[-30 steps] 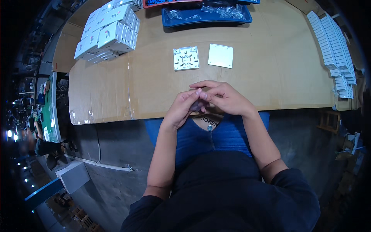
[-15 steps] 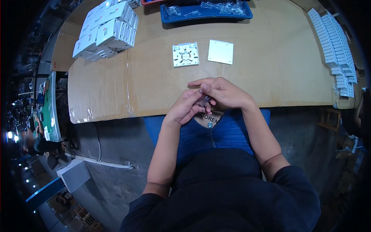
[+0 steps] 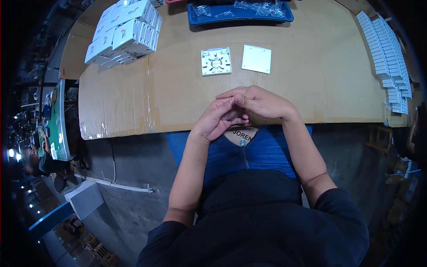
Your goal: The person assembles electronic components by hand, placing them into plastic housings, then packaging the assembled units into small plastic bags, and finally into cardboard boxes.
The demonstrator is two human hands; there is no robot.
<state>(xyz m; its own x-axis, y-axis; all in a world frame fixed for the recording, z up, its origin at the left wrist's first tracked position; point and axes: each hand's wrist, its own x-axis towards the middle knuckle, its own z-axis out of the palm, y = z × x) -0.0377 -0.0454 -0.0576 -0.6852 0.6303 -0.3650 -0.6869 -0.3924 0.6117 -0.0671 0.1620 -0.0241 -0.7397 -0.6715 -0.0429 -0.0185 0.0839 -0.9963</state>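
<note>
My two hands meet over the table's front edge. The left hand (image 3: 214, 121) is turned palm inward with its fingers curled. Its thumb tip meets the thumb of my right hand (image 3: 267, 104). The right hand arches over from the right, its index finger reaching across the left one and its other fingers bent underneath, mostly hidden. Whatever lies between the fingers is covered. Beyond the hands, a white square plastic box base (image 3: 216, 62) lies with its moulded inside facing up. Beside it, to the right, is a flat white square cover (image 3: 256, 59), a small gap apart.
A blue tray (image 3: 240, 20) with clear plastic bags stands at the far side of the cardboard-covered table (image 3: 178, 98). White boxes (image 3: 126, 35) are stacked at the far left. Rows of white plastic parts (image 3: 384, 58) line the right edge. Another person (image 3: 46, 162) sits at a green table, left.
My hands stay together and shift slightly away from me. A small shiny clear bit seen between the fingers before is now hidden. The base and cover have not moved on the table.
</note>
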